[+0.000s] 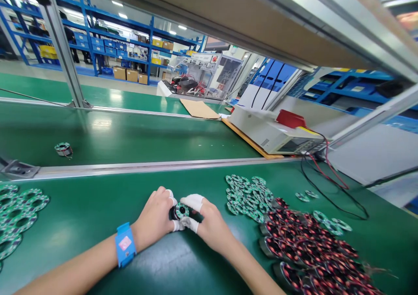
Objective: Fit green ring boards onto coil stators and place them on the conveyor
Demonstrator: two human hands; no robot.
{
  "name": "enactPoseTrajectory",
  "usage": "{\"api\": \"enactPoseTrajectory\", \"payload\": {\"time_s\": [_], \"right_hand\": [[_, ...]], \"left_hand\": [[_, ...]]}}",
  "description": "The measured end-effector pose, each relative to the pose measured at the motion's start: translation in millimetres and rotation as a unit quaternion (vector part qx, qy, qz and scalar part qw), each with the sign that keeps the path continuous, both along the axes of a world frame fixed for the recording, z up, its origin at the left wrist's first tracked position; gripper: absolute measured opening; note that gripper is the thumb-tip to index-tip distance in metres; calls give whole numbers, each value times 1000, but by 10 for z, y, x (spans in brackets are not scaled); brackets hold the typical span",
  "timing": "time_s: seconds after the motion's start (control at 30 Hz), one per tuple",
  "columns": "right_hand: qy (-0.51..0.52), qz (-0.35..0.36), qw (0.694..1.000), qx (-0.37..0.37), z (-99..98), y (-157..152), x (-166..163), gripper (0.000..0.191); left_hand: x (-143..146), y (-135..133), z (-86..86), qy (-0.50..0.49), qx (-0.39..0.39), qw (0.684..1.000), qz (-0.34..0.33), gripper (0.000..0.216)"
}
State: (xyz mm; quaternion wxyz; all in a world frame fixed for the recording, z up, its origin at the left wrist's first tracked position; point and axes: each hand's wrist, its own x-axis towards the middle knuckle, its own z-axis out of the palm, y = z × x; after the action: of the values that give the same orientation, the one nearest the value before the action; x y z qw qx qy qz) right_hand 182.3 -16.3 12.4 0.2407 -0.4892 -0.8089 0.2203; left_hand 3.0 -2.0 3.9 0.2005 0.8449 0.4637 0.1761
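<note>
We've got both hands clamped on one small round part (182,210), green ring face showing: left hand (153,214) on its 9 o'clock side, right hand (211,223) on its 3, fingertips covered in white. Clock centred on that part: loose green rings (248,195) between 2 and 3 on our bench (130,199), heaped copper-wound cores (316,247) between 3 and 4, more green boards (19,222) at 9, a lone wound part (63,149) at 10.
</note>
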Motion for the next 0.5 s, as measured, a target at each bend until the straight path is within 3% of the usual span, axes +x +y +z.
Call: {"api": "enactPoseTrajectory", "payload": {"time_s": [0.13,0.5], "right_hand": [[-31,-16,999,34,-58,-21,15,36],[25,-15,998,62,-134,-32,30,31]], "left_hand": [[-2,-9,3,3,-1,1000,6,36],[3,-4,3,4,6,1000,11,34]]}}
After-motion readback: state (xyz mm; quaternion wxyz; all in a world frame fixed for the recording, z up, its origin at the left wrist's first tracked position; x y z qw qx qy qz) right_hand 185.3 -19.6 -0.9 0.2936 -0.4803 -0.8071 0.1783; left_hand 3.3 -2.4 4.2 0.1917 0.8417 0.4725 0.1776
